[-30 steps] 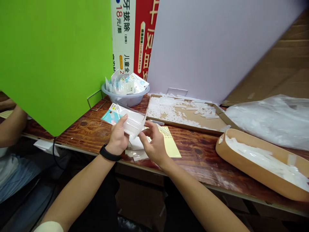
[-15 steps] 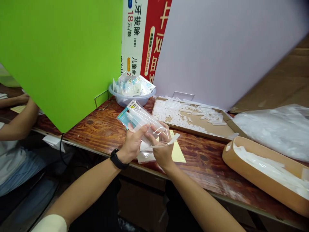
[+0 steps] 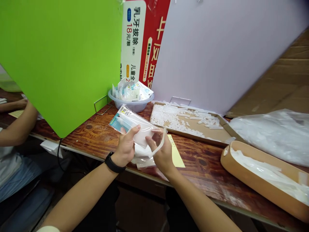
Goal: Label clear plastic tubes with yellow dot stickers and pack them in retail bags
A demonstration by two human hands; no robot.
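Note:
Both my hands hold a clear plastic package [image 3: 138, 124] above the table's front edge. Inside are a blue-and-white printed card and a white translucent item whose kind I cannot make out. My left hand [image 3: 125, 145] is closed on its near left side, thumb on top. At the package's right end, my right hand [image 3: 163, 154] has its fingers closed on the clear plastic. A narrow whitish strip [image 3: 159, 146] curves up by the right fingers; whether it is still joined to the package is unclear. Beneath the hands lie white and clear packets [image 3: 142, 158] and a yellow paper sheet [image 3: 178, 154].
A bluish bowl [image 3: 132, 105] of similar packages stands behind. A cardboard tray [image 3: 188, 121] with small white pieces and tubes is right of it. A tan bin [image 3: 256, 174] and a large plastic bag [image 3: 275, 135] lie farther right. Green [image 3: 62, 64] and pale [image 3: 205, 54] panels stand behind; another person's arm [image 3: 24, 125] shows left.
My hands and the package have shifted slightly left and down in view. The whitish strip, nearly straight and slanting before, now bends upward in a curve beside my right fingers.

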